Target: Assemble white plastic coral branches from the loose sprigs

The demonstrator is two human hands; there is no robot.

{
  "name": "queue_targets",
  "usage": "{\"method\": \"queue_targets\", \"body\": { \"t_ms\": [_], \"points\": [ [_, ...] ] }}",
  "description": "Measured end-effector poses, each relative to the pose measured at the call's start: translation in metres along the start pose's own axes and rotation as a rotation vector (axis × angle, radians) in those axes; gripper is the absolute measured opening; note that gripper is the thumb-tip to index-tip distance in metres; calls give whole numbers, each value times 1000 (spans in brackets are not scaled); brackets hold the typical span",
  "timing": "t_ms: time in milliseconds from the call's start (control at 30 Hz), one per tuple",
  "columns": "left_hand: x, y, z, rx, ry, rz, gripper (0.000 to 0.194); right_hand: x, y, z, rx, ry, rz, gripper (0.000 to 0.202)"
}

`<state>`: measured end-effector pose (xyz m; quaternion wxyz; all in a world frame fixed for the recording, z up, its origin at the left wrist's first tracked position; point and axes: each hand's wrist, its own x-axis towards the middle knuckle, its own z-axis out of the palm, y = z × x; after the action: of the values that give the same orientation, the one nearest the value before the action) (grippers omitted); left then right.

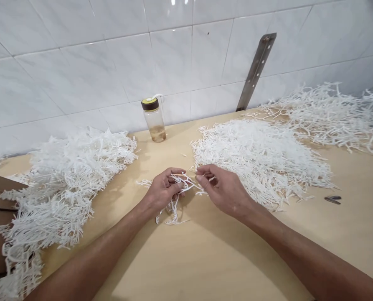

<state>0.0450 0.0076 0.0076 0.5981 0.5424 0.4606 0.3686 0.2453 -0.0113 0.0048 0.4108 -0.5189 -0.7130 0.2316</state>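
Observation:
Between the thumb and fingers of my left hand (166,188) is a white branching plastic sprig (189,182), its thin twigs spreading to the right. More white twigs (173,213) hang below that hand, close over the table. My right hand (224,188) is curled at the sprig's right end, thumb and forefinger brought close together. Whatever sits between those fingertips is too small to make out. A few white tips (144,182) stick out left of my left hand.
A large heap of white sprigs (70,179) lies left. Another pile (255,154) lies right, with looser branches (336,113) behind. A drinking bottle (155,121) stands near the tiled wall. A metal strip (257,71) leans there. Small dark snips (333,200) lie on the table (199,263).

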Motion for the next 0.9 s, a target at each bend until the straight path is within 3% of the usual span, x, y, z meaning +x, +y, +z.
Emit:
{"method": "queue_targets", "body": {
  "t_ms": [133,367,600,733,900],
  "points": [
    [2,-2,-2,-84,-9,33,50,-1,-2,15,125,-176,67,20],
    [2,-3,-3,-39,-2,56,47,6,5,18,330,-92,235,21],
    [-3,2,-1,29,19,39,37,6,1,14,300,-162,143,21],
    [-1,0,-3,121,-16,16,34,5,1,14,289,-123,174,23],
    [-1,-2,-5,297,-29,89,24,4,1,16,350,-169,157,21]
  ]
}}
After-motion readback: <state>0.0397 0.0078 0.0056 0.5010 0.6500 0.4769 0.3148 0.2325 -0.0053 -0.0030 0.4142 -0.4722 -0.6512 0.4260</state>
